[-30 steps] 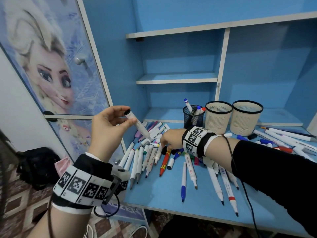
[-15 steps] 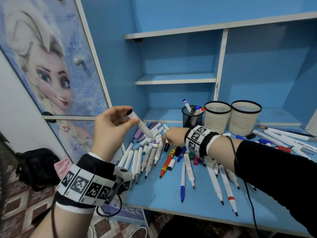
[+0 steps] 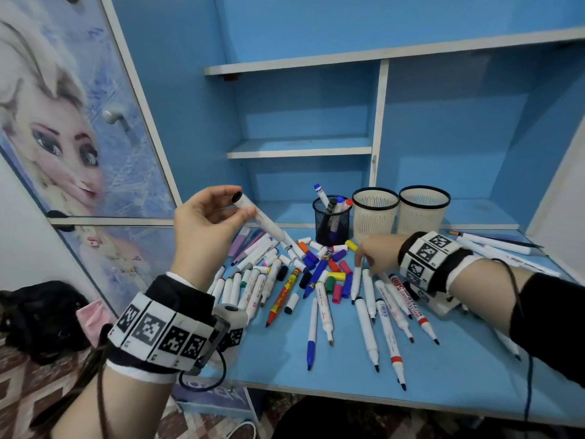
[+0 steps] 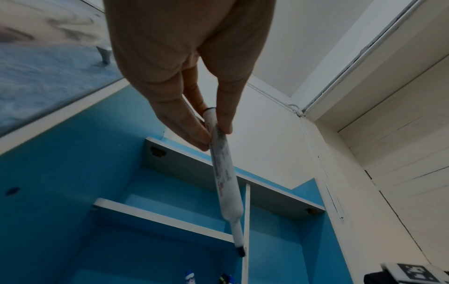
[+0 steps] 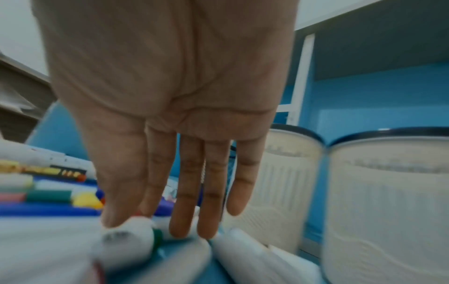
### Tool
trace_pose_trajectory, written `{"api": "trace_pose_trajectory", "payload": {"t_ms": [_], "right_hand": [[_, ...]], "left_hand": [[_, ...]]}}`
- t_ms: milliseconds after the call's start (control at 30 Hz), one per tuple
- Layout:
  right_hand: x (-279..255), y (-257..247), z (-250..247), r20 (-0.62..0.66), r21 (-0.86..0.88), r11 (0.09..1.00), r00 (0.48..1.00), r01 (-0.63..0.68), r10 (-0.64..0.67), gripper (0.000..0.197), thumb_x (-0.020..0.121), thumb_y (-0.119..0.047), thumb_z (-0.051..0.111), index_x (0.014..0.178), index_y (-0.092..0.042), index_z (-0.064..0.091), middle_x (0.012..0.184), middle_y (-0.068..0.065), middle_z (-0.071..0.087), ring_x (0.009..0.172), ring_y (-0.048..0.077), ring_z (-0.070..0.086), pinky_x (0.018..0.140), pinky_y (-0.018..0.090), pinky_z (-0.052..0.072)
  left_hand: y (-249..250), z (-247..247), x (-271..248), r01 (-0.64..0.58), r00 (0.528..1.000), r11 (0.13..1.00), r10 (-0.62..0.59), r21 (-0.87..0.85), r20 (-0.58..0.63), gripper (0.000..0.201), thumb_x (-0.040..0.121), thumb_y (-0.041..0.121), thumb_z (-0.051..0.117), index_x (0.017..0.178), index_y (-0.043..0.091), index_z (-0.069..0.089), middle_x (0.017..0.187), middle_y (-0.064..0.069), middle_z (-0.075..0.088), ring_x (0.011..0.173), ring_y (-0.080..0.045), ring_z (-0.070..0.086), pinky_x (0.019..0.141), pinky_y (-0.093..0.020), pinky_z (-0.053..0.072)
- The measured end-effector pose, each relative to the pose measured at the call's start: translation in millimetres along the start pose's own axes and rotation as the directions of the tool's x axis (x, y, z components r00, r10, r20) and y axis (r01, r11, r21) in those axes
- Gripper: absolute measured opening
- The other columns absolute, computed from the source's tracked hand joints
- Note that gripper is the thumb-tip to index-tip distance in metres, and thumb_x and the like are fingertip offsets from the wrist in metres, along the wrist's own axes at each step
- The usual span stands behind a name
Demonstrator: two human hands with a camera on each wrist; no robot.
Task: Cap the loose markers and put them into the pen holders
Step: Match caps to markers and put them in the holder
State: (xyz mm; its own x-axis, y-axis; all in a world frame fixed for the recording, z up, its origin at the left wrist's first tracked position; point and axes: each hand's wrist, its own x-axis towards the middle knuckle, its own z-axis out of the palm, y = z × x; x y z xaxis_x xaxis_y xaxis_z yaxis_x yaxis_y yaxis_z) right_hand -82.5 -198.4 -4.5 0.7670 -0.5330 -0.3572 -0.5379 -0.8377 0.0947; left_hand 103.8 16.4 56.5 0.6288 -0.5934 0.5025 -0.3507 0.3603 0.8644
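My left hand (image 3: pixel 242 202) is raised at the desk's left and pinches a white uncapped marker (image 3: pixel 264 223) near its back end, black tip pointing down toward the pile. The left wrist view shows the same marker (image 4: pixel 222 173) between thumb and fingers (image 4: pixel 226 123). My right hand (image 3: pixel 361 258) lies low over the loose markers (image 3: pixel 368 299) with straight fingers (image 5: pixel 184 221) that touch white marker barrels (image 5: pixel 128 238). Loose coloured caps (image 3: pixel 335 275) lie just left of it. A black mesh holder (image 3: pixel 340 231) has a few markers in it. Two cream holders (image 3: pixel 375 221) (image 3: pixel 422 218) stand beside it.
More markers lie along the desk's right side (image 3: pixel 493 243) and in a row at the left (image 3: pixel 250 286). The blue desk (image 3: pixel 278 359) ends in a white front edge. Shelves (image 3: pixel 297 147) rise behind the holders. A black bag (image 3: pixel 41 315) sits on the floor at the left.
My right hand has slid right across the pile, from the left markers to in front of the cream holders. The left hand keeps the marker raised in nearly the same place.
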Motion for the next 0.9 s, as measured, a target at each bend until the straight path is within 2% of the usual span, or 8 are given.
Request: {"api": "trace_pose_trajectory", "payload": {"t_ms": [67,133,267,400,467,600,733,900], "right_hand": [[-6.5,8.9,9.4,-0.018,0.021,1.0,1.0,-0.019,0.02,0.04,0.09,-0.009,0.057,0.129,-0.02,0.054,0.103,-0.003,0.057,0.089,0.014,0.05,0.076,0.02,0.039],[-12.0,13.1,15.1,-0.024,0.078,0.997,1.0,0.007,-0.005,0.047,0.091,-0.005,0.053,0.134,-0.023,0.05,0.116,0.001,0.061,0.093,0.014,0.053,0.079,0.019,0.04],[-24.7,21.5,15.4,-0.096,0.228,0.972,0.995,0.049,-0.027,0.053,0.092,-0.008,0.055,0.139,-0.027,0.044,0.134,-0.004,0.053,0.116,0.016,0.054,0.094,0.024,0.041],[-38.1,51.5,12.6,-0.188,0.243,0.969,0.977,-0.052,0.1,0.042,0.094,-0.012,0.052,0.134,-0.023,0.049,0.129,-0.001,0.057,0.116,0.016,0.054,0.095,0.024,0.04],[-42.0,72.8,16.5,-0.146,0.223,0.96,0.968,-0.17,0.205,0.043,0.092,-0.009,0.053,0.133,-0.021,0.051,0.128,0.002,0.058,0.115,0.017,0.054,0.092,0.023,0.041],[-42.5,105.5,32.5,-0.055,0.127,0.932,0.935,-0.34,0.349,0.049,0.086,-0.009,0.061,0.134,-0.017,0.052,0.13,0.002,0.058,0.116,0.018,0.055,0.097,0.027,0.045],[-37.1,121.2,45.4,-0.053,0.055,0.939,0.938,-0.339,0.342,0.047,0.083,-0.008,0.063,0.127,-0.024,0.059,0.121,-0.001,0.064,0.106,0.017,0.059,0.095,0.03,0.048],[-38.0,120.2,38.3,-0.072,0.114,0.936,0.937,-0.333,0.343,0.049,0.088,0.002,0.053,0.133,-0.016,0.052,0.132,0.004,0.057,0.118,0.021,0.055,0.098,0.026,0.043]], "left_hand": [[0.9,9.9,-2.7,0.005,1.0,1.0,-0.004,-0.011,0.017,0.029,0.073,-0.005,0.074,0.089,0.017,0.065,0.086,-0.001,0.064,0.061,0.003,0.062,0.066,-0.008,0.048],[1.5,18.7,-5.1,0.015,0.999,1.0,-0.014,-0.013,0.032,0.029,0.073,-0.004,0.074,0.09,0.018,0.065,0.087,0.0,0.064,0.063,0.002,0.063,0.067,-0.009,0.048],[5.7,34.7,-10.7,0.034,0.998,0.999,-0.032,-0.036,0.061,0.028,0.074,-0.002,0.074,0.09,0.02,0.067,0.087,0.0,0.066,0.068,-0.003,0.065,0.063,-0.011,0.05],[9.4,42.7,-13.5,0.032,0.998,0.999,-0.03,-0.04,0.059,0.026,0.075,0.0,0.074,0.089,0.021,0.066,0.09,-0.002,0.066,0.069,-0.006,0.064,0.062,-0.011,0.05],[9.1,44.7,-14.9,0.039,0.998,0.999,-0.037,-0.033,0.056,0.026,0.075,0.001,0.075,0.09,0.02,0.066,0.091,-0.003,0.066,0.069,-0.008,0.063,0.064,-0.011,0.05],[9.9,51.4,-19.4,0.06,0.996,0.998,-0.059,-0.023,0.062,0.025,0.075,0.001,0.075,0.09,0.018,0.065,0.089,-0.001,0.063,0.067,-0.005,0.063,0.071,-0.013,0.051],[12.5,61.2,-22.9,0.08,0.994,0.996,-0.077,-0.033,0.079,0.025,0.074,0.001,0.075,0.091,0.018,0.064,0.09,-0.001,0.064,0.068,-0.007,0.064,0.072,-0.015,0.052],[15.6,69.9,-27.9,0.087,0.992,0.996,-0.084,-0.027,0.093,0.026,0.074,0.004,0.076,0.094,0.016,0.065,0.096,-0.008,0.066,0.073,-0.013,0.064,0.078,-0.022,0.053]]}}
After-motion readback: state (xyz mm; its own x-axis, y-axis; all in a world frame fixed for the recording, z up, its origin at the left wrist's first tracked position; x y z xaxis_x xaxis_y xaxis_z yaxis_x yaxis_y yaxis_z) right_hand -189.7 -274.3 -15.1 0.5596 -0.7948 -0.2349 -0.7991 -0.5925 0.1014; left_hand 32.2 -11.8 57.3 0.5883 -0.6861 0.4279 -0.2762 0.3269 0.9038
